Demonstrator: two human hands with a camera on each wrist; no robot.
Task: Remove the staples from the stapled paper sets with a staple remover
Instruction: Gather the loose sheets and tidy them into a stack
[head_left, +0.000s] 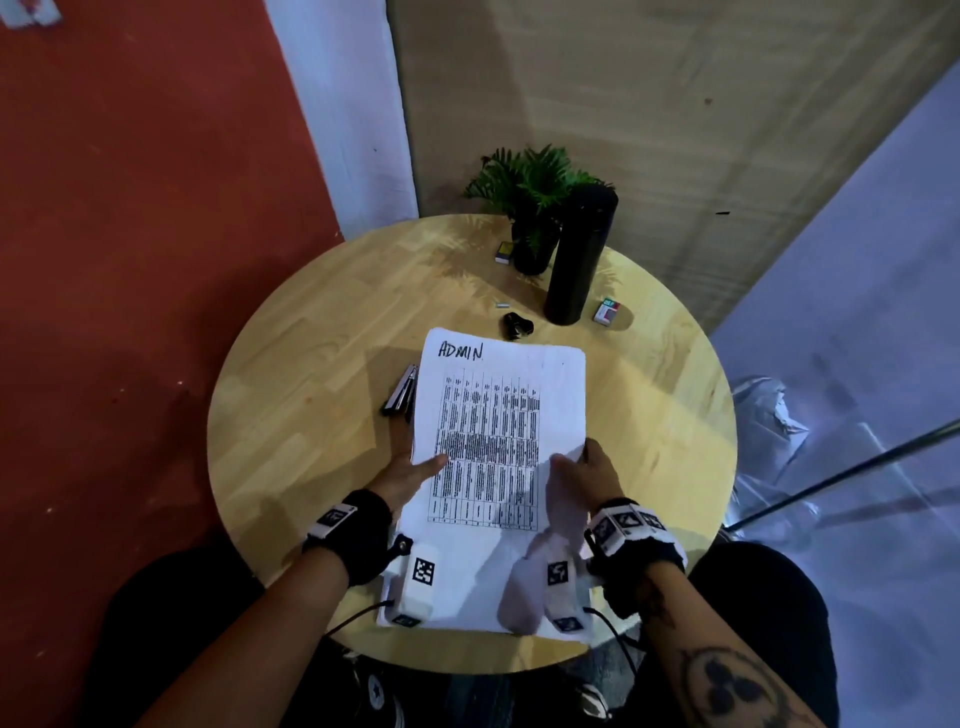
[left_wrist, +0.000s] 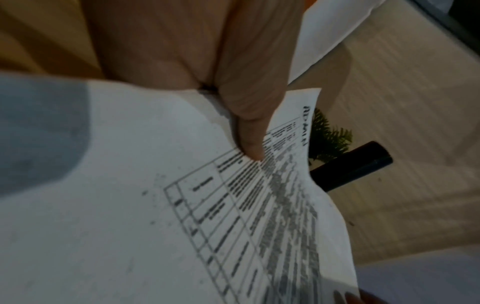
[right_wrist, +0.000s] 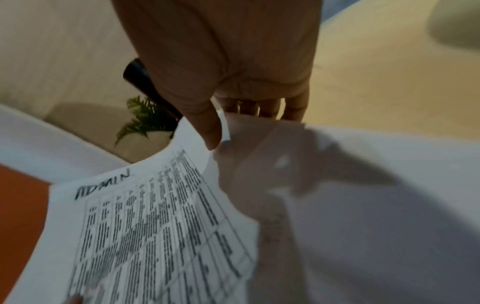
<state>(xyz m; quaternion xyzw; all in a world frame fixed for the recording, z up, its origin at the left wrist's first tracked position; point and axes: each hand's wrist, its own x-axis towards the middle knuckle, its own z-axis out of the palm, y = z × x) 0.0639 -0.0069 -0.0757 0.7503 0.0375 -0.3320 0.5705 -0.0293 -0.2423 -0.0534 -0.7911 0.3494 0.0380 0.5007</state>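
Both hands grasp the paper set — your left hand pinches its left edge, your right hand its right — above the bench, staple remover just beyond its top edge.

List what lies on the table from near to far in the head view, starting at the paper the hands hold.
paper set → staple remover → black flask → potted plant
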